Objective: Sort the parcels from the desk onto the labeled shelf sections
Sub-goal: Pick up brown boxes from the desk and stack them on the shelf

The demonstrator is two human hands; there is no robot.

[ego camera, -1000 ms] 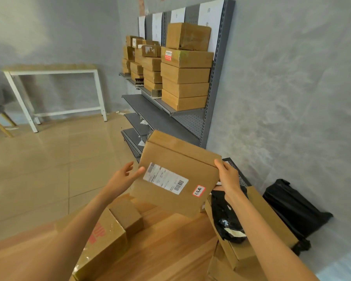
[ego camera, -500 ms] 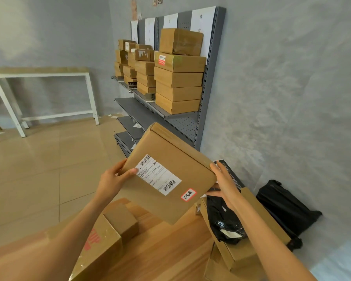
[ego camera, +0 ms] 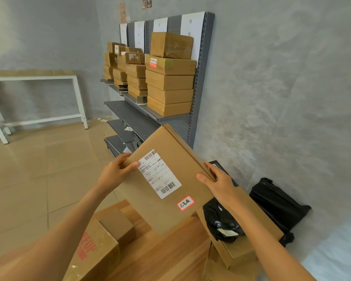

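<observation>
Cardboard parcel (ego camera: 166, 179) — left hand (ego camera: 114, 173), right hand (ego camera: 219, 183) grip opposite edges.

Parcel (ego camera: 166, 179) in my hands: matt brown cardboard, smooth, with a white paper label (ego camera: 159, 173). Desk (ego camera: 170, 252) near me: pale wood grain, slight sheen. Bag (ego camera: 221, 224) right: glossy black plastic, crinkled. Far shelf (ego camera: 199, 94): grey matt perforated metal. Floor (ego camera: 39, 169): glossy tile.

Place: a small parcel sorting or storage room.
Shelf unit (ego camera: 199, 82): grey metal pegboard racking against the wall, paper section labels (ego camera: 192, 27) taped along its top.
On the shelf: stacked brown cartons (ego camera: 169, 92).
Below and in front of the shelf: wooden desk (ego camera: 170, 256) carrying more cartons.
Left of the shelf: white-framed table (ego camera: 37, 78) on a tiled floor.
</observation>
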